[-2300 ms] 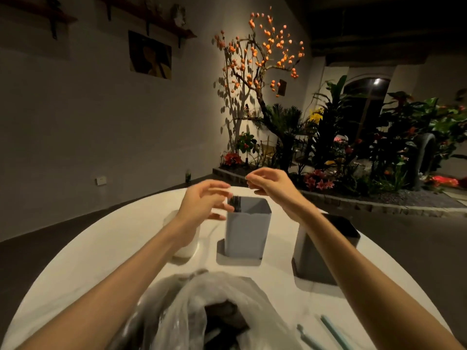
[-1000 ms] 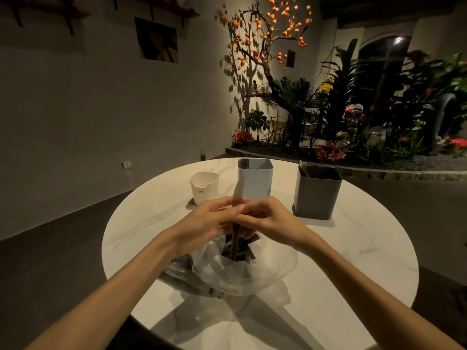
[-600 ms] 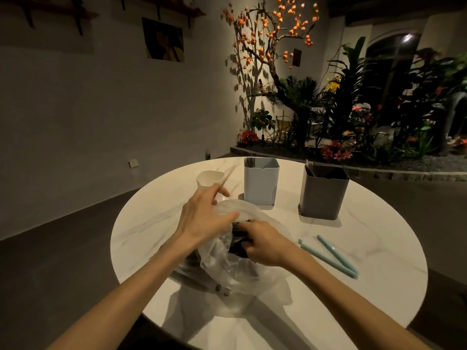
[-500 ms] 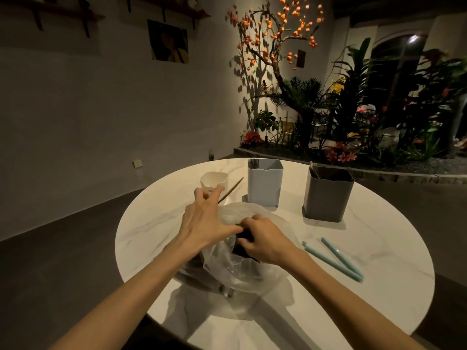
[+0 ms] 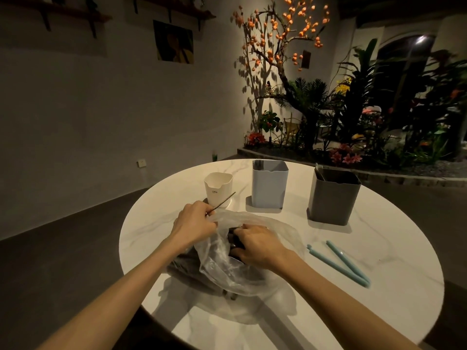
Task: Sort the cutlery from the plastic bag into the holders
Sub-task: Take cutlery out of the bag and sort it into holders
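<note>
Chopstick (image 5: 221,203) pinched in left hand (image 5: 193,223), long axis pointing up-right toward white cup (image 5: 218,188) just beyond its tip. Right hand (image 5: 255,242) reaches into bag (image 5: 252,274) on surface (image 5: 379,311), fingers curled around dark cutlery (image 5: 235,239).

The fingertips of the right hand (image 5: 255,245) are hidden inside the plastic bag (image 5: 227,271) (its dark contents cannot be made out). Both forearms are cut off by the lower edge.
</note>
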A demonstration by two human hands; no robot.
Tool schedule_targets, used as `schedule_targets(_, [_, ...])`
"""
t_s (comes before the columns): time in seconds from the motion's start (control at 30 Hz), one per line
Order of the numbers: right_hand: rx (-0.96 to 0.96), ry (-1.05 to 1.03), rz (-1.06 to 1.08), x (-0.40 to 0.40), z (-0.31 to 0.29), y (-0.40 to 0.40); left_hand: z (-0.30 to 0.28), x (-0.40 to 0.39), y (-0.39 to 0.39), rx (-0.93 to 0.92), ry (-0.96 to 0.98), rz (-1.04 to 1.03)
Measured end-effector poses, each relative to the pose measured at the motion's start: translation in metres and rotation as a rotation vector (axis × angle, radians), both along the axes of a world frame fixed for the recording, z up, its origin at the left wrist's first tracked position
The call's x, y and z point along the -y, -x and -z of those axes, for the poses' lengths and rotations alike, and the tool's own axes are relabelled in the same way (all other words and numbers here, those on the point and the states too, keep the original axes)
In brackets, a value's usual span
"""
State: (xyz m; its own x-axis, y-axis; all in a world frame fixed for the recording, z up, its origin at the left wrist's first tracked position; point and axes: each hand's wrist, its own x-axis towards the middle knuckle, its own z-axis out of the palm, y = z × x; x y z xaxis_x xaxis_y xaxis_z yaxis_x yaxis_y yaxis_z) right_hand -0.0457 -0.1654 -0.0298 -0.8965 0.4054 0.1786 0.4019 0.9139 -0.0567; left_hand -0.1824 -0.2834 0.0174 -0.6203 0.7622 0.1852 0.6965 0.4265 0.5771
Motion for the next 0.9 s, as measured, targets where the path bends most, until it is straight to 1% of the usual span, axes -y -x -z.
schedule_targets(0.07, [-0.033, -0.051, -0.039, 0.002, 0.003, 0.002, 0.001, 0.000, -0.001, 0.032, -0.023, 0.019])
schedule_targets(0.17, [0.043, -0.020, -0.038, 0.002, 0.002, 0.001, 0.001, -0.001, -0.004, 0.045, -0.047, 0.035])
schedule_targets(0.2, [0.056, -0.042, -0.049, 0.002, 0.001, 0.001, 0.002, -0.001, -0.005, 0.054, -0.050, 0.037])
schedule_targets(0.3, [0.006, -0.146, -0.115, 0.003, -0.002, 0.000, 0.005, -0.004, -0.005, 0.098, -0.064, 0.041])
schedule_targets(0.4, [-0.041, -0.151, -0.087, 0.002, -0.010, -0.007, 0.005, -0.005, -0.003, 0.135, -0.085, 0.035])
schedule_targets(0.63, [-0.058, -0.227, -0.042, -0.002, -0.036, -0.039, -0.003, -0.013, -0.005, 0.372, -0.230, 0.016])
schedule_targets(0.7, [-0.076, -0.170, -0.049, -0.009, -0.047, -0.045, -0.012, -0.016, -0.011, 0.485, -0.267, 0.031])
schedule_targets(0.77, [-0.080, -0.032, -0.067, -0.015, -0.066, -0.054, -0.020, -0.018, -0.016, 0.574, -0.322, 0.048])
schedule_targets(0.83, [-0.062, 0.131, -0.069, -0.018, -0.091, -0.066, -0.031, -0.019, -0.023, 0.603, -0.390, 0.073])
schedule_targets(0.9, [-0.037, 0.262, -0.060, -0.023, -0.114, -0.078, -0.045, -0.018, -0.028, 0.627, -0.454, 0.158])
